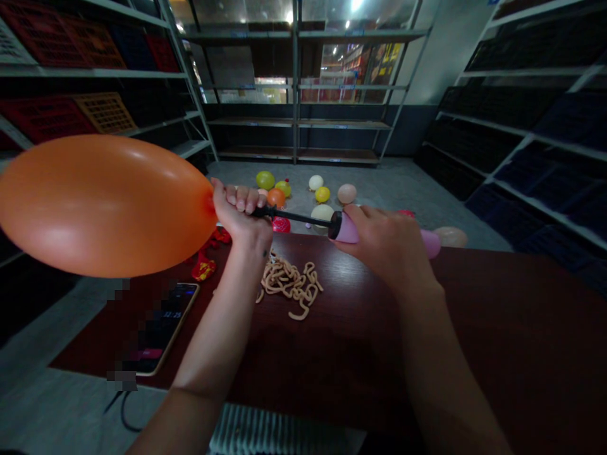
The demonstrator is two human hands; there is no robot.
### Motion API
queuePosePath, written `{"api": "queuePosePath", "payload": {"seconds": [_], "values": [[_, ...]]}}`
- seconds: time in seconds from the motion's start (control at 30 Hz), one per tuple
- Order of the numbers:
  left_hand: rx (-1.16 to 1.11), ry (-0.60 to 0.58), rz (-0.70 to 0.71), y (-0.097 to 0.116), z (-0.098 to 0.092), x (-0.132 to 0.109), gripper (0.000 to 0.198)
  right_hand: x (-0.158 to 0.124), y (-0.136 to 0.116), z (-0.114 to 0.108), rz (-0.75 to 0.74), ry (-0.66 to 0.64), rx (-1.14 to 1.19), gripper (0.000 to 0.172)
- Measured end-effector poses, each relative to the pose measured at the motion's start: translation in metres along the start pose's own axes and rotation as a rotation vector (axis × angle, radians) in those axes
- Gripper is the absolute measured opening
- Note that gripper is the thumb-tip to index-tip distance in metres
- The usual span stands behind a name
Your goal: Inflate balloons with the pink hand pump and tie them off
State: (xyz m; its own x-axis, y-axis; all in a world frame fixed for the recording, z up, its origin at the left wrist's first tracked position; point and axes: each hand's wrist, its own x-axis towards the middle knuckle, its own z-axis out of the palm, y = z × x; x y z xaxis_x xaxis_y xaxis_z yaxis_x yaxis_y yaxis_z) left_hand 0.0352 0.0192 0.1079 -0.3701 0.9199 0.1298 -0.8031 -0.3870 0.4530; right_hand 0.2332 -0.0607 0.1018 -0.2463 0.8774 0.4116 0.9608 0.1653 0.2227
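Hands are working above a dark table [474, 328]. The right hand [389, 243] is wrapping tightly around a pink pump [345, 229]; the left hand [241, 215] is pinching an inflated orange balloon [102, 205] onto the pump's black nozzle. Rubber bands [289, 284] and a phone [164, 328] are lying below, with balloons [303, 189] sitting farther off on the floor.
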Motion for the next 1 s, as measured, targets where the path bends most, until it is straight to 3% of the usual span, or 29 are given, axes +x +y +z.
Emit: {"api": "queuePosePath", "payload": {"seconds": [0.43, 0.6, 0.8, 1.0], "values": [[-0.020, -0.019, -0.172, -0.043, 0.010, -0.042, 0.069, 0.002, -0.029, 0.009, 0.003, -0.040, 0.030, 0.037], [-0.035, -0.012, -0.192, -0.048, 0.007, -0.040, 0.068, 0.003, -0.028, 0.014, 0.008, -0.047, 0.051, 0.039], [0.012, -0.001, -0.171, -0.052, 0.005, -0.036, 0.067, 0.004, -0.032, 0.015, -0.052, -0.074, 0.091, 0.057], [0.051, 0.003, -0.231, -0.053, 0.001, -0.020, 0.069, 0.004, -0.038, 0.017, -0.066, -0.103, 0.147, 0.049]]}}
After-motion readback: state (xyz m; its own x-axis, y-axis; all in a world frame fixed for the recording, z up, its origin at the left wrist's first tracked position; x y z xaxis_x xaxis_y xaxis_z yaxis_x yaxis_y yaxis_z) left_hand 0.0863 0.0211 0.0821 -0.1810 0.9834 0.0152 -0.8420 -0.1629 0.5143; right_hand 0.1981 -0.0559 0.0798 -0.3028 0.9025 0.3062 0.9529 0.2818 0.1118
